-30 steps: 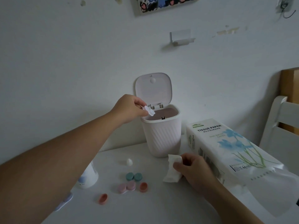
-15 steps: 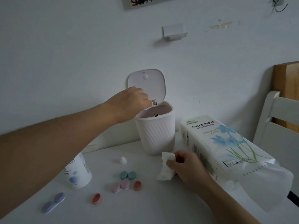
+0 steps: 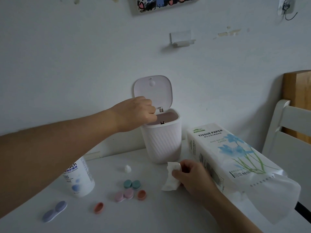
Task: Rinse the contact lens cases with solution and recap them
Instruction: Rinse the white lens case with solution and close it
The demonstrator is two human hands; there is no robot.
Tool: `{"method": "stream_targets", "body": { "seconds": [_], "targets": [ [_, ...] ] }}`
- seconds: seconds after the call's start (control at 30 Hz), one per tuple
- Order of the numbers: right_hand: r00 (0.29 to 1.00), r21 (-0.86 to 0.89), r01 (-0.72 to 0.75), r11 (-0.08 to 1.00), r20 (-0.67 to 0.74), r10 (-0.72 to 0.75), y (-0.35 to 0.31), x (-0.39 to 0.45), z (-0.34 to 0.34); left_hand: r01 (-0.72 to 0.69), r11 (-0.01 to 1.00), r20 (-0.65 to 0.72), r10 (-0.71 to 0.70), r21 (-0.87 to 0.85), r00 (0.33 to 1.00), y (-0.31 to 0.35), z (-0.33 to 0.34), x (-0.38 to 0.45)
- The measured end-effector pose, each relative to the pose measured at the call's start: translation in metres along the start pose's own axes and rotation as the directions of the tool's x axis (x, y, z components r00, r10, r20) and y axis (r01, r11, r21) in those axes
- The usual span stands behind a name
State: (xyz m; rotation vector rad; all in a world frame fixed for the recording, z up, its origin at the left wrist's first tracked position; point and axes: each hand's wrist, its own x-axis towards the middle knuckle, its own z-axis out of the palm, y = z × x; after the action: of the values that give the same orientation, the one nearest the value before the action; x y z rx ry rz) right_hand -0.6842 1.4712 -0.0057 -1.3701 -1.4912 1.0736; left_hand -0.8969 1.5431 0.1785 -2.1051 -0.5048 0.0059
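Note:
My left hand (image 3: 134, 113) hovers over the open mouth of a small white bin (image 3: 161, 142), fingers curled downward; whatever they hold is hidden. My right hand (image 3: 193, 179) rests on the white table and pinches a crumpled white tissue (image 3: 170, 179). On the table lie a green lens case (image 3: 132, 184), a pink lens case (image 3: 124, 195) and a lilac-blue lens case (image 3: 54, 211). Two loose orange caps (image 3: 141, 195) (image 3: 98, 207) sit near them. The white solution bottle (image 3: 79, 179) stands at the left, its small white cap (image 3: 127, 169) off beside it.
A long tissue paper pack (image 3: 227, 157) lies at the right, its open end toward me. The bin's lid (image 3: 153, 91) stands up against the wall. A white chair (image 3: 294, 132) is at the far right.
My left hand carried a small white scrap from beside the bin's rim to over its mouth and curled down, and the scrap is out of sight. My right hand kept hold of the tissue.

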Motion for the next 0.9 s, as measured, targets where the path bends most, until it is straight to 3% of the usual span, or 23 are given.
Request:
{"method": "stream_targets", "body": {
  "seconds": [0.23, 0.33, 0.4, 0.47, 0.53, 0.6, 0.67, 0.9],
  "targets": [
    [0.999, -0.022, 0.03, 0.999, -0.011, -0.03, 0.003, 0.002, 0.0, 0.039, 0.998, 0.041, -0.037, -0.052, 0.998, 0.002, -0.003, -0.001],
    [1.0, -0.032, 0.014, 0.999, -0.016, -0.014, 0.005, 0.002, 0.001, 0.135, 0.984, 0.028, -0.133, -0.119, 0.991, 0.001, -0.005, -0.001],
    [1.0, -0.045, 0.013, 0.999, -0.017, -0.014, 0.005, 0.002, 0.0, 0.274, 0.931, 0.028, -0.275, -0.242, 0.961, 0.003, -0.005, -0.003],
    [1.0, -0.03, 0.014, 0.999, -0.008, -0.014, 0.004, 0.002, 0.0, 0.463, 0.779, 0.039, -0.495, -0.422, 0.868, 0.009, -0.003, -0.01],
    [1.0, -0.007, 0.019, 1.0, -0.008, -0.019, 0.004, 0.001, 0.001, 0.595, 0.568, 0.05, -0.699, -0.568, 0.714, 0.016, 0.001, -0.02],
    [0.999, -0.001, 0.029, 1.0, -0.018, -0.029, 0.003, 0.001, 0.001, 0.644, 0.348, 0.084, -0.837, -0.682, 0.541, 0.028, -0.001, -0.033],
    [0.999, 0.013, 0.039, 0.999, -0.025, -0.039, 0.005, 0.002, 0.002, 0.619, 0.178, 0.134, -0.896, -0.765, 0.423, 0.046, -0.007, -0.048],
    [0.989, -0.066, 0.108, 0.992, -0.099, -0.114, 0.004, 0.001, 0.006, 0.519, -0.16, 0.371, -0.867, -0.839, 0.333, 0.132, -0.029, -0.111]
  ]
}}
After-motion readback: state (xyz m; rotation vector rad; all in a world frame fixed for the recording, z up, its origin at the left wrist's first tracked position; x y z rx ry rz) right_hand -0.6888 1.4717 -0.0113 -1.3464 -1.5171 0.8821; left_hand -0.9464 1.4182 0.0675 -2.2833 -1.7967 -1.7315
